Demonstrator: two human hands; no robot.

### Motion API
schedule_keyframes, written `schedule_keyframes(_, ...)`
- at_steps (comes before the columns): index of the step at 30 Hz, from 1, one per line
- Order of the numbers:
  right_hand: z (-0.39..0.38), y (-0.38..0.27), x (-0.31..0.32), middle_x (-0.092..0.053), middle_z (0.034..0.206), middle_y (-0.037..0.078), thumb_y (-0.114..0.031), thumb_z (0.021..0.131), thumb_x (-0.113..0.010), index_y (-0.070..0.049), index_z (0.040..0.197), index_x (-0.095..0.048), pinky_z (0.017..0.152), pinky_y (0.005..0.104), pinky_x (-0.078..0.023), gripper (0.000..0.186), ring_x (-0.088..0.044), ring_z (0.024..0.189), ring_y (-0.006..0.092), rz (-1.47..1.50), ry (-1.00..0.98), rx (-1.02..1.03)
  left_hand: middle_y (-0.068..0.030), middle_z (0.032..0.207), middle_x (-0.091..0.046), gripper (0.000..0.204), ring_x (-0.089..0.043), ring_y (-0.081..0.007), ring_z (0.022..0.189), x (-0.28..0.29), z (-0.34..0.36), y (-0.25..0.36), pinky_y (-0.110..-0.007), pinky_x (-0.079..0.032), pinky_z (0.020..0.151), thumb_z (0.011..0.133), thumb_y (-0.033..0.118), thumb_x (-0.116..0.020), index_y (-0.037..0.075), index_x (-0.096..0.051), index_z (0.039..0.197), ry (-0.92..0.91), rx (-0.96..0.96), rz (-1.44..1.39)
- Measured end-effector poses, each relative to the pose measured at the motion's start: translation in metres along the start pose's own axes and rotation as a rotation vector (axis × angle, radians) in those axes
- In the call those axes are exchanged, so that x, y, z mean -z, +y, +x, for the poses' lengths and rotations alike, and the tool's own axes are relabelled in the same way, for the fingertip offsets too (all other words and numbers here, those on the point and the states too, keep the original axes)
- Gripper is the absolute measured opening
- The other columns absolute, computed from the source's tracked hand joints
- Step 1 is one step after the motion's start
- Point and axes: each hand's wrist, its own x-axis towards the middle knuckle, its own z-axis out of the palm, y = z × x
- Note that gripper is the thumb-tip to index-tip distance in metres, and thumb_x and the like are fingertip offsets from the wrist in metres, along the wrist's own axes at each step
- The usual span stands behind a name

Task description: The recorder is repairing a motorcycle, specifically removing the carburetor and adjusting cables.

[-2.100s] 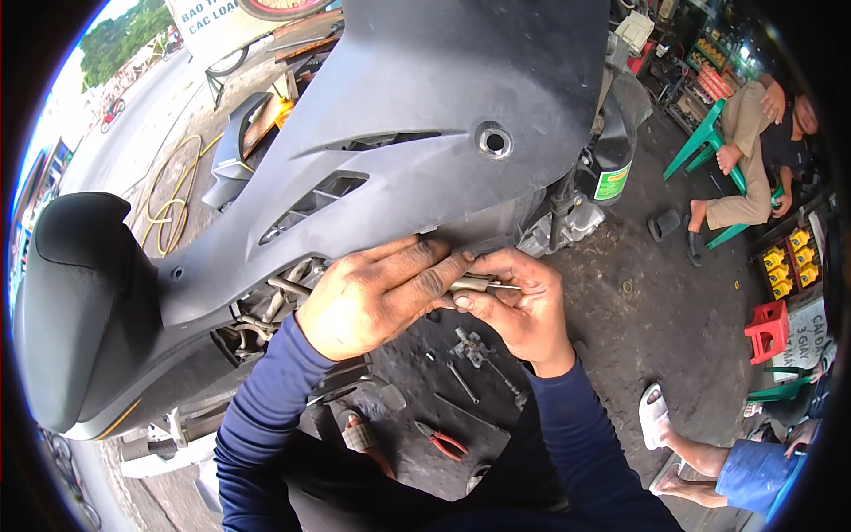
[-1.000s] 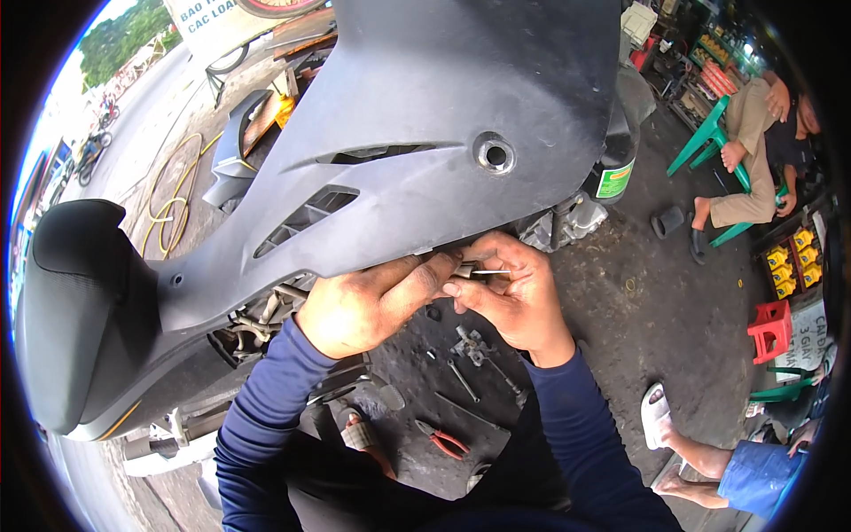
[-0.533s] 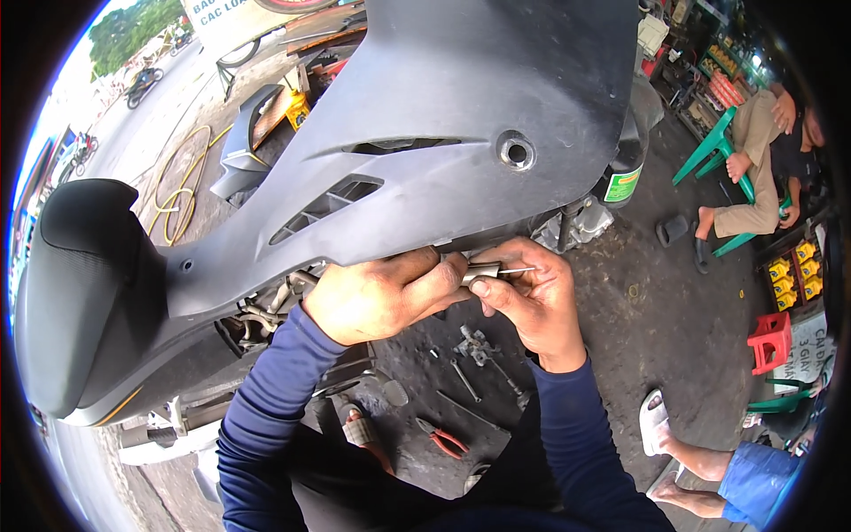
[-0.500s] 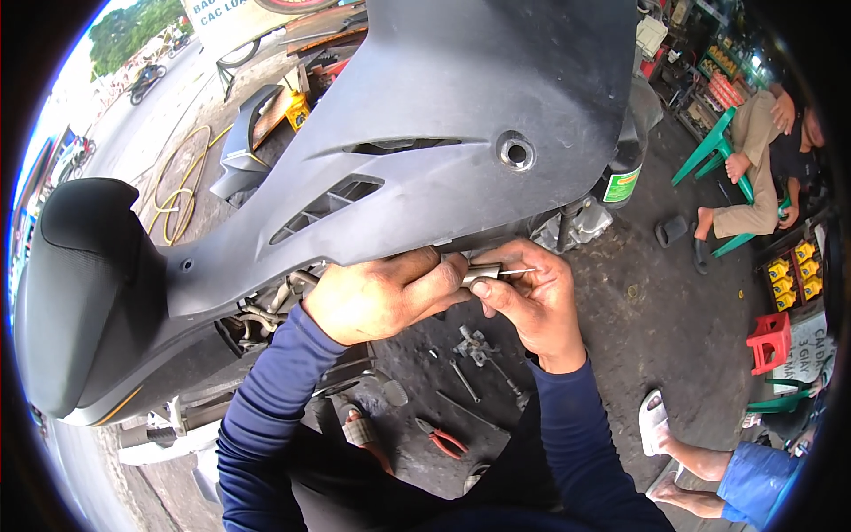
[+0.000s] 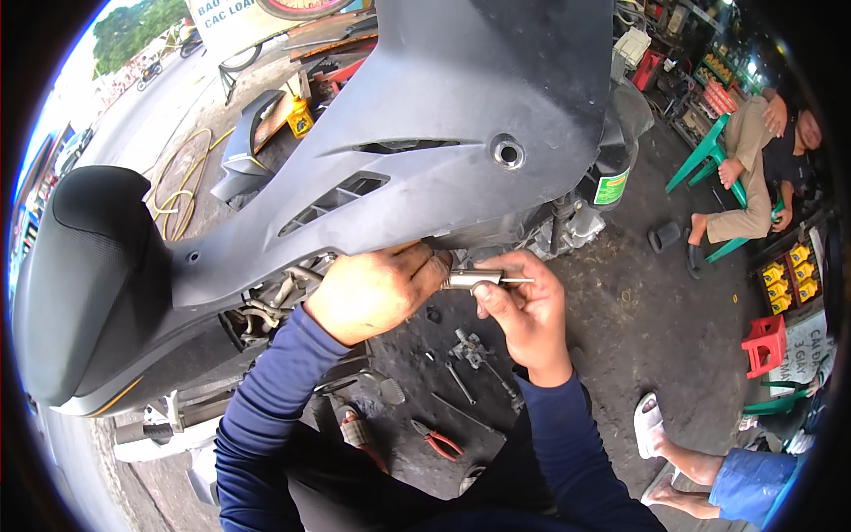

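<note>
Between my hands is a small silvery metal cylinder [image 5: 463, 279] with a thin pin sticking out to the right, which looks like a carburetor slide with its needle. My right hand [image 5: 530, 310] pinches its right part between thumb and fingers. At its left end, my left hand [image 5: 368, 293] is closed, fingertips pressed together; whatever lies inside them is hidden. Both hands are just below the edge of a motorbike's grey plastic body panel [image 5: 425, 191]. Behind my left hand, metal pipes and engine parts [image 5: 279, 297] show under the panel.
On the dark floor lie red-handled pliers [image 5: 436, 441], a wrench [image 5: 460, 383], a long thin rod [image 5: 468, 415] and a metal part [image 5: 472, 348]. A seated person [image 5: 749, 168] is at the right. Another person's legs [image 5: 700, 465] reach in at lower right, near a red stool [image 5: 764, 346].
My hands have drawn slightly apart, so more of the metal cylinder shows between them. My right hand has shifted a little left. The view has tilted slightly.
</note>
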Motion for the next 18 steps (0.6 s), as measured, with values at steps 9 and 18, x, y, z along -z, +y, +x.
schedule_keyframes(9,-0.011,0.016,-0.014,-0.053,0.063,0.003,-0.014,0.094,-0.057,-0.002,0.096,-0.053,0.052,0.0272,-0.039,0.012,-0.045,0.054,0.0089,1.003,0.01,-0.313,-0.0037,0.081,-0.055,0.019,-0.058,-0.0192,0.08,0.006,-0.002,0.008,-0.03,-0.053,0.062,0.075,0.026,-0.064,0.009,-0.057,0.082,-0.033,0.006,0.015)
schedule_keyframes(18,-0.018,0.026,-0.009,-0.05,0.062,-0.001,-0.022,0.096,-0.051,-0.008,0.081,-0.051,0.05,0.0245,-0.036,0.02,-0.04,0.052,0.0073,1.194,-0.067,-0.555,-0.0114,0.103,-0.062,0.029,-0.061,-0.0316,0.095,0.013,0.003,-0.004,-0.039,-0.053,0.075,0.075,0.025,-0.07,0.003,-0.059,0.091,-0.038,-0.089,-0.421)
